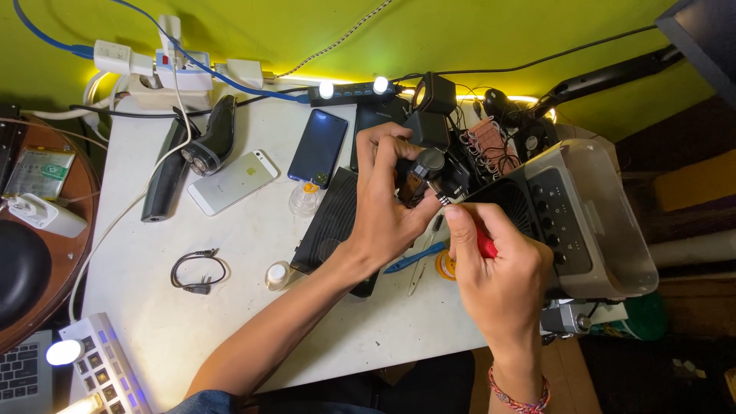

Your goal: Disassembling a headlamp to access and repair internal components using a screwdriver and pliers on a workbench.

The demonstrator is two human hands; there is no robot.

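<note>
My left hand (387, 207) is clenched around a small black electronic part (429, 172) with a round dark top and a brownish body, holding it raised above the white table (230, 307), near the table's middle. My thumb and fingers wrap its left side. My right hand (498, 268) grasps a red-handled screwdriver (485, 244); its metal tip (443, 200) meets the lower right edge of the part. The handle is mostly covered by my fingers.

Under my left wrist lies a flat black ribbed device (330, 222). A blue plastic tool (414, 258) and a pair of tweezers (418, 272) lie on the table just below the part, between my two hands. To the right stands a grey appliance with a row of black knobs (583, 222), close behind my right hand.

Further left on the table: a dark blue phone (318, 146), a white phone (232, 182), a black electric shaver (211, 138), and a short coiled black cable (198, 270).
</note>
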